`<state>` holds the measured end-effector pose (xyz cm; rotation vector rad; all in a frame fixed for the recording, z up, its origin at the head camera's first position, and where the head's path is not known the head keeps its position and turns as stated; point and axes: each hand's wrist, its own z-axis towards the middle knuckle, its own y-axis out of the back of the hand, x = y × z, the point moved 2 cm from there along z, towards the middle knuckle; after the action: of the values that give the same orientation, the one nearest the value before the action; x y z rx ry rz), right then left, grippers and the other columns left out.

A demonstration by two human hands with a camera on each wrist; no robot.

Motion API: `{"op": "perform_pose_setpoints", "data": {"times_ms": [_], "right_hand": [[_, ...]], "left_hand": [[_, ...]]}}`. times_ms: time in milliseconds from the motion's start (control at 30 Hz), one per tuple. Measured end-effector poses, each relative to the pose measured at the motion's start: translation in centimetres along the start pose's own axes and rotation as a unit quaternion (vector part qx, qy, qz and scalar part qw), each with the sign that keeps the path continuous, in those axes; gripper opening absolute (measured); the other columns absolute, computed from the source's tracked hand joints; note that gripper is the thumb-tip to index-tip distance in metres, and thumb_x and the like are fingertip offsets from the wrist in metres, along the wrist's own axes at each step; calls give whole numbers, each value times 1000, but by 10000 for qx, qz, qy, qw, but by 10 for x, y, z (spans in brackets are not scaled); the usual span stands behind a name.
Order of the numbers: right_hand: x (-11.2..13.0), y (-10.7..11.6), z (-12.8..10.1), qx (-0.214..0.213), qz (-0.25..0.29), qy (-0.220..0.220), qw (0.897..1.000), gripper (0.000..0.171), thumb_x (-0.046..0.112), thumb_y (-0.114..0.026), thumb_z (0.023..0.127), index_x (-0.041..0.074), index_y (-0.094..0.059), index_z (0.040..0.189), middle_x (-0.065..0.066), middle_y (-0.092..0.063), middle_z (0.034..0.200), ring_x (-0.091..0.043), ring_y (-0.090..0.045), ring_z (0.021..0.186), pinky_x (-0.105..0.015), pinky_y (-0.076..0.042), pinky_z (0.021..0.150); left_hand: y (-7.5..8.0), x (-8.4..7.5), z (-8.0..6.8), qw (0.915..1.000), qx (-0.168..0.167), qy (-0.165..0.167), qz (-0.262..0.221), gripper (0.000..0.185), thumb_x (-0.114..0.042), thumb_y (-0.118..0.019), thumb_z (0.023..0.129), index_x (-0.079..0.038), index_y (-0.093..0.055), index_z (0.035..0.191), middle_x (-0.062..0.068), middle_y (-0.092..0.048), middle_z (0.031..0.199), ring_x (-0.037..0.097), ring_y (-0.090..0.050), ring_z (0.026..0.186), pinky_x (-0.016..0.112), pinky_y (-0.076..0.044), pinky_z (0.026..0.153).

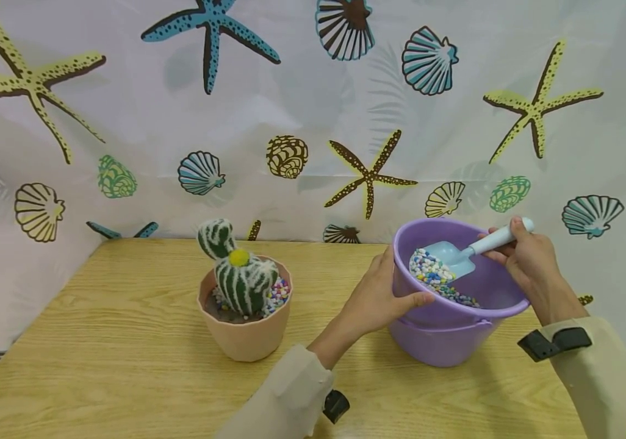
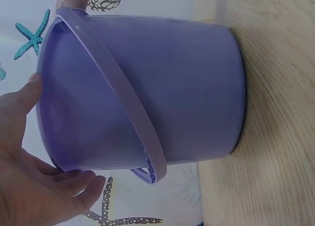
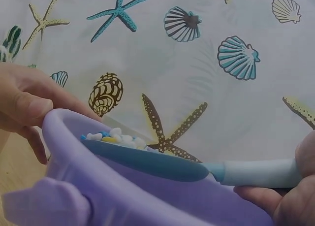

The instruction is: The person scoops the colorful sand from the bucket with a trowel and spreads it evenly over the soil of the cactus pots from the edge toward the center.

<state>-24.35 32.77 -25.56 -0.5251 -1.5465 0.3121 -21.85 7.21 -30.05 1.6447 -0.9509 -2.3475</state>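
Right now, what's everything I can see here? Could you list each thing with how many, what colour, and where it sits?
bucket: one, purple, on the right side of the table, tilted toward the person
scoop: one, light blue with a paler handle, blade inside the bucket
pebbles: many, mixed white, blue, yellow and pink, inside the bucket, some on the scoop
flowerpot: one, peach, left of the bucket on the table
toy cactus: one, green with white stripes and a yellow tuft, standing in the flowerpot
table: one, light wood, under everything
curtain: one, white with starfish and shells, behind the table
left hand: one, gripping the bucket's rim
right hand: one, holding the scoop's handle
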Motion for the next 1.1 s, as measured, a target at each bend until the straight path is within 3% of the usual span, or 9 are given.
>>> {"op": "perform_pose_setpoints", "data": {"times_ms": [333,600,867,1000,1100], "right_hand": [[-2,0,-2,108,489,-26,9987,29,26,-48,96,9,-37,118,-13,-62,83,-25,-71,75,-36,-59,64],[0,5,-3,-39,837,-206,9963,31,24,-52,95,13,-39,121,-15,-59,88,-30,-70,76,-39,-58,65],[1,4,-6,-379,1208,-379,9912,55,23,-52,94,26,-27,144,-15,-55,94,-31,-70,76,-43,-58,69],[2,2,-9,-325,1361,-264,9898,60,22,-52,95,28,-22,147,-16,-54,98,-31,-69,78,-45,-54,82],[3,2,-11,-356,1537,-230,9872,60,22,-52,95,27,-22,146,-17,-54,99,-32,-69,79,-45,-43,96]], "left_hand": [[5,4,-5,9999,6,-148,71,94,-49,-68,84,-17,-14,154,14,-32,151,31,-40,135,51,-38,107],[12,8,-6,9991,41,-398,164,80,-46,-62,89,-18,-23,153,13,-36,149,30,-41,134,50,-39,106],[20,9,-6,9983,10,-546,191,65,-38,-58,93,-9,-35,147,14,-42,145,27,-41,134,45,-37,109],[22,8,-6,9992,30,-364,129,65,-37,-58,93,-8,-35,146,15,-42,145,29,-45,130,45,-41,105],[22,8,-7,9996,58,-266,108,66,-37,-58,94,-6,-33,146,16,-41,146,30,-43,132,46,-39,106]]}}
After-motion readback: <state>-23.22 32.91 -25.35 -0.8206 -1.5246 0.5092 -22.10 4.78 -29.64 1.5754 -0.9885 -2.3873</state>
